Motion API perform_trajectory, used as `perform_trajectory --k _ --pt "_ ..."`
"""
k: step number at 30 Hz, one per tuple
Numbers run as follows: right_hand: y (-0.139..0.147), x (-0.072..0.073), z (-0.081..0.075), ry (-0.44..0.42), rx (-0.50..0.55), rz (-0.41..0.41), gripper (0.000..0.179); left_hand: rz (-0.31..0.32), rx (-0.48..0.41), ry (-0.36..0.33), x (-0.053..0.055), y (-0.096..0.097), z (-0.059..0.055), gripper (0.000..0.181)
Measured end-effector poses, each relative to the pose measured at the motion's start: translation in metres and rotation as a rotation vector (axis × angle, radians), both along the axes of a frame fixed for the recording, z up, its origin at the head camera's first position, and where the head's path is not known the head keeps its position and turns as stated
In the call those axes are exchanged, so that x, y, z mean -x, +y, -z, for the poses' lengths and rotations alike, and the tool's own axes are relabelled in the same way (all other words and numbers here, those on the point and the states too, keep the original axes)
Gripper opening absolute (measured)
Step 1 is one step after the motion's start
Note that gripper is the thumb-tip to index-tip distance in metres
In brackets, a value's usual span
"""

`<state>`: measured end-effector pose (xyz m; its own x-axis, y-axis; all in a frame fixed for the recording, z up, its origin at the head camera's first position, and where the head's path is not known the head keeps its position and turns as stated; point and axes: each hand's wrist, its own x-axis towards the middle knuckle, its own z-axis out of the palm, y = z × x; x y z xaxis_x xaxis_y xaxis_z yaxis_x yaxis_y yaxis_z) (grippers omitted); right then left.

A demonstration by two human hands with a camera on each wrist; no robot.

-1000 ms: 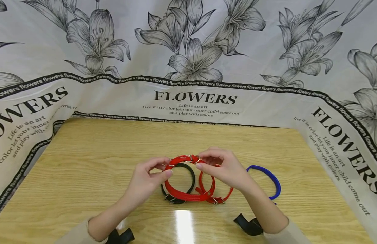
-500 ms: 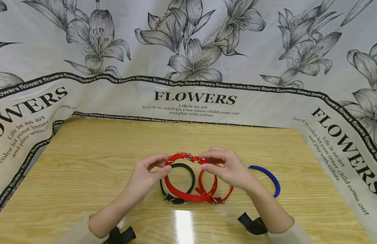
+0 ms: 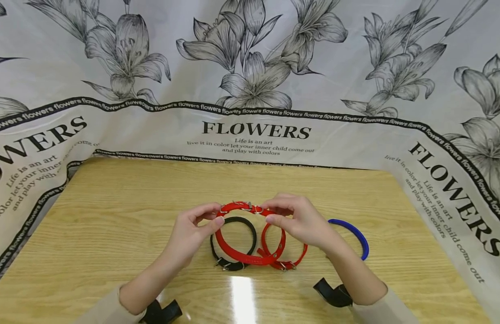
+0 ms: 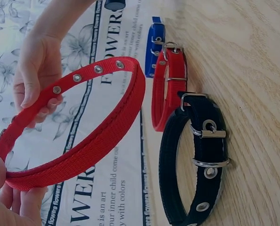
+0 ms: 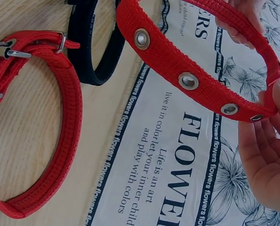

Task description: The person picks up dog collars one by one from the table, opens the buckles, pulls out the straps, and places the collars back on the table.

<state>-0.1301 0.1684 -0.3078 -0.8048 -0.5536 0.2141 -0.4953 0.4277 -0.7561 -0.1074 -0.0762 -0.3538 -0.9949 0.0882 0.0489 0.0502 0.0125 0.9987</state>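
A red pet collar [image 3: 246, 258], buckled into a loop, is held up between both hands above the table. My left hand [image 3: 194, 228] pinches its left side between thumb and fingers. With thumb and fingertips, my right hand [image 3: 301, 223] grips the other side, near a metal ring. The buckle faces away at the top of the loop in the head view. Metal eyelets line the strap of this red collar [image 5: 189, 81] in the right wrist view. Behind it on the table are a black collar [image 4: 210, 146] and a second red collar [image 4: 176, 70].
A blue collar [image 3: 362, 238] stands on the wooden table [image 3: 132, 202], partly hidden by the right forearm. Black straps [image 3: 335, 294] hang at both wrists. White floral cloth [image 3: 152, 130] borders the table at the back and sides.
The buckle side of the held red collar has tipped slightly upward and the loop has shifted a little left. Both hands keep their hold. The other collars stay in place.
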Motion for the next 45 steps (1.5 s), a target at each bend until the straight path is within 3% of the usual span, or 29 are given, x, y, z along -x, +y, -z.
perform_trajectory --k 9,14,19,21,24,34,41,45 --pt "-0.005 0.002 -0.002 -0.002 -0.047 0.014 0.018 -0.041 -0.057 0.008 0.002 0.001 0.004 0.027" --pt "-0.003 0.003 -0.003 0.004 -0.080 -0.035 0.015 -0.039 -0.047 0.011 0.003 -0.002 0.004 0.028" --pt "0.016 0.003 -0.004 -0.074 -0.093 0.019 0.019 -0.161 -0.204 -0.006 0.011 -0.020 -0.002 0.031" --pt "0.026 0.004 -0.003 -0.134 -0.053 0.088 0.022 -0.202 -0.251 0.005 0.015 -0.028 -0.006 0.029" --pt "0.037 0.008 -0.002 -0.181 0.016 0.182 0.027 -0.198 -0.275 -0.003 0.017 -0.033 -0.010 0.028" --pt "0.051 0.019 0.002 -0.134 0.213 0.333 0.031 -0.222 -0.391 -0.027 0.029 -0.035 -0.006 0.016" --pt "0.062 0.030 0.004 -0.106 0.333 0.392 0.023 -0.265 -0.420 0.015 0.040 -0.038 -0.006 0.035" --pt "0.067 0.037 0.005 -0.118 0.422 0.445 0.014 -0.313 -0.379 0.061 0.048 -0.042 -0.004 0.045"
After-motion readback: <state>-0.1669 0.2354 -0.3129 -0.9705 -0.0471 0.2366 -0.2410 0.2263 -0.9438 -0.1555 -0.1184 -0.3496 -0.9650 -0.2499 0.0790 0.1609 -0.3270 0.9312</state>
